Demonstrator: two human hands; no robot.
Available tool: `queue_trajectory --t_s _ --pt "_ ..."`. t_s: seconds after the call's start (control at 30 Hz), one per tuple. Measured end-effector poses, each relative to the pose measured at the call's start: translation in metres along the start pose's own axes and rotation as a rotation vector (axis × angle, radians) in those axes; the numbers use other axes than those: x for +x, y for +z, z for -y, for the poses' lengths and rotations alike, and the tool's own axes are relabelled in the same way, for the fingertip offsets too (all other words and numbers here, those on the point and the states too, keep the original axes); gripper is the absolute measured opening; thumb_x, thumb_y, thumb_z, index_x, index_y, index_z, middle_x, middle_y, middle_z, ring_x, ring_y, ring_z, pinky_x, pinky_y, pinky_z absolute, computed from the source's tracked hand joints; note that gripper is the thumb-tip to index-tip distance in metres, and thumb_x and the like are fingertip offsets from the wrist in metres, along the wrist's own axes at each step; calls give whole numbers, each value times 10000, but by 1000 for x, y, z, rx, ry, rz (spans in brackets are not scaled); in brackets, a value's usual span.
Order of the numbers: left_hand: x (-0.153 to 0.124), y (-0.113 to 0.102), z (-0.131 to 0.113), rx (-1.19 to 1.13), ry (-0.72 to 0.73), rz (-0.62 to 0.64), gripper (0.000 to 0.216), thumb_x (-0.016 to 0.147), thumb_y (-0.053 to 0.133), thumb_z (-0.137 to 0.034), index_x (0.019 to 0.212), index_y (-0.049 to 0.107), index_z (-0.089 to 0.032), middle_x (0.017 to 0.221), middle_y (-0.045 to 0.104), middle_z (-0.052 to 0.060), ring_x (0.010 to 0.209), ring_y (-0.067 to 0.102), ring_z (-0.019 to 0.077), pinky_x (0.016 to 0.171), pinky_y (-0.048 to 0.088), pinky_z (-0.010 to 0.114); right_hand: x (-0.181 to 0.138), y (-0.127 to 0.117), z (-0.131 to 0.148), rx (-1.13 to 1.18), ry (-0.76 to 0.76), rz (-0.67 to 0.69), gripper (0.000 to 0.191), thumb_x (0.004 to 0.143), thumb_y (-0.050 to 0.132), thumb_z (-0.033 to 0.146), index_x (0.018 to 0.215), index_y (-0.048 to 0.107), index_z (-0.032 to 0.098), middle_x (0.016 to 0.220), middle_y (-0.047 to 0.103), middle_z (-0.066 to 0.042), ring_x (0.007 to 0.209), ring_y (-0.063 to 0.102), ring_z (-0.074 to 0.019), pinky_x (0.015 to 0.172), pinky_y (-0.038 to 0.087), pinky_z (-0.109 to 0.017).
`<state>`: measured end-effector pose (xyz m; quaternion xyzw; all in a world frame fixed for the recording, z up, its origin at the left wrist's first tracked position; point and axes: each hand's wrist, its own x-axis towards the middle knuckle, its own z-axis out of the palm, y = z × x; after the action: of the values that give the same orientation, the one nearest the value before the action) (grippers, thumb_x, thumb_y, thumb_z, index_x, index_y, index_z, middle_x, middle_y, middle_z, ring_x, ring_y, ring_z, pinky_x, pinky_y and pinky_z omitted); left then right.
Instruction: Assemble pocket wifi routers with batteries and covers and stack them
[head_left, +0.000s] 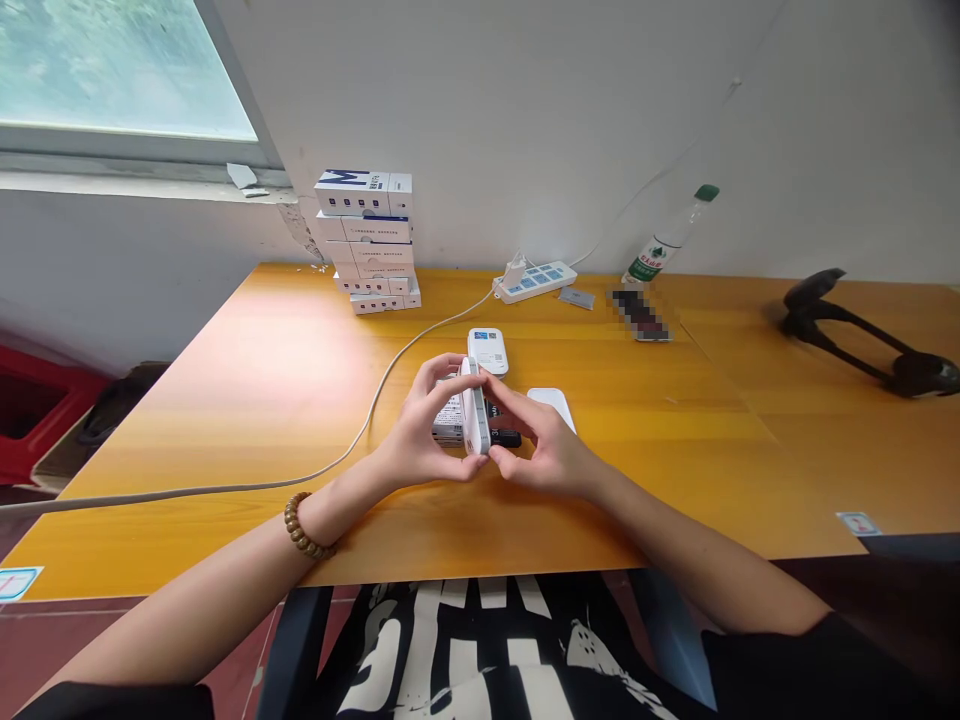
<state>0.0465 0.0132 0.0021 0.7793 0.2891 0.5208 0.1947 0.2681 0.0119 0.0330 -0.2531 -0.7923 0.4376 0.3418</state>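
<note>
Orange tabletop (225,430) beneath a slim white pocket router (474,410)

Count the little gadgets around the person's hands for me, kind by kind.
White oblong gadgets: 3
Vented white gadget: 1
Black stick-shaped gadget: 1
Total: 5

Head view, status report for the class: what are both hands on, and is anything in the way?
Left hand, right hand: fingers on slim white device, held upright. White vented box and black piece beneath. White flat device just beyond.
</note>
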Motion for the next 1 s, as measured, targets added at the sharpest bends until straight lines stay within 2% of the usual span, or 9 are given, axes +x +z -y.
queue_trajectory --t_s 0.17,0.37,0.6,0.8,0.9,1.0 --pt "-1 0 -4 128 33 33 803 727 865 -383 1467 560 -314 1536 484 159 1411 547 398 1134 528 599 -5 13 1 90 47 -59 977 842 658 136 1729 273 274 1732 408 -127 1308 701 -332 1033 661 -463" --pt "-4 1 -4 230 59 2 827 680 898 -445 1433 590 -296 1509 520 173 1373 581 416 1106 538 594 -12 21 -2 44 26 -108 999 821 655 125 1729 273 292 1654 523 -126 1185 760 -312 1018 666 -479" --pt "-1 1 -8 237 65 -21 832 657 892 -398 1424 584 -302 1505 506 159 1345 590 408 1098 545 590 -15 28 -3 68 8 -137 926 876 600 128 1730 268 258 1577 600 -144 1270 729 -330 1059 647 -499" --pt "-2 1 -3 214 61 -34 816 654 907 -441 1395 599 -297 1493 507 160 1359 571 416 1115 534 616 -16 28 -5 41 8 -155 914 897 584 133 1734 250 280 1638 541 -134 1382 657 -352 1084 633 -508" --pt "-5 0 1 121 9 -46 785 700 892 -519 1393 601 -293 1472 518 158 1369 567 398 1137 527 617 -13 19 -4 21 -10 -100 886 945 593 183 1736 223 333 1716 438 -104 1522 516 -361 1081 632 -506" --pt "-7 0 4 -82 -53 -66 772 787 845 -601 1442 576 -293 1477 517 165 1418 548 389 1137 544 583 -7 3 -1 -67 -41 -3 952 953 725 302 1731 185 404 1794 281 -63 1627 330 -376 1150 569 -553"
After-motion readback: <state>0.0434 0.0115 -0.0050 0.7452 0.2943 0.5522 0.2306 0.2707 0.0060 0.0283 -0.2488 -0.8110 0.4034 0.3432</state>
